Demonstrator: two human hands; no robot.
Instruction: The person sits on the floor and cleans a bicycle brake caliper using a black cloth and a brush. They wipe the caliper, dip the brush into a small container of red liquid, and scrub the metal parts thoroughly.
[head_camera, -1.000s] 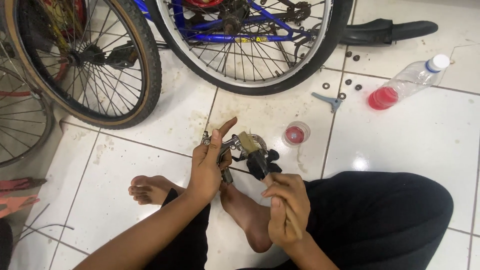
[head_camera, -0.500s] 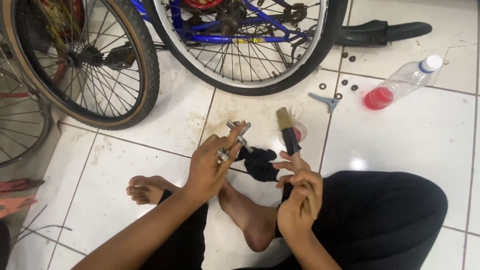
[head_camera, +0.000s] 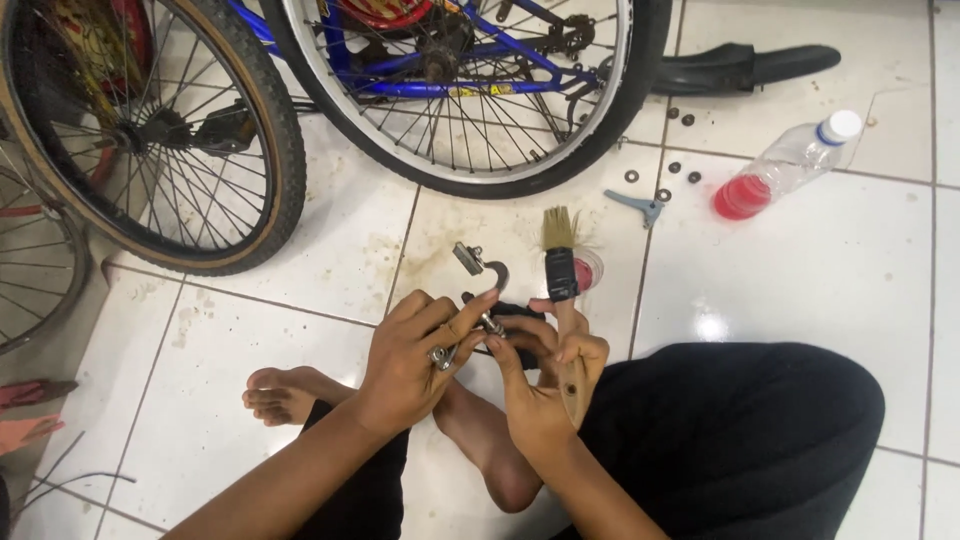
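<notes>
metal brake part (head_camera: 478, 290) pinched tight in the left hand (head_camera: 412, 358) wants holding steady while the right hand (head_camera: 545, 385), gripping the paintbrush (head_camera: 562, 290), works bristles into its joints.

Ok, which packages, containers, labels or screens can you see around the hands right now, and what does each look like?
Plastic bottle: lying on its side on the tiles at upper right, clear, white cap, red liquid pooled at its base end.
Small round cup: on the floor just behind the brush, clear with red inside.
Frame sticker: thin yellow strip on the blue bicycle tube.
No screens or signs.
</notes>
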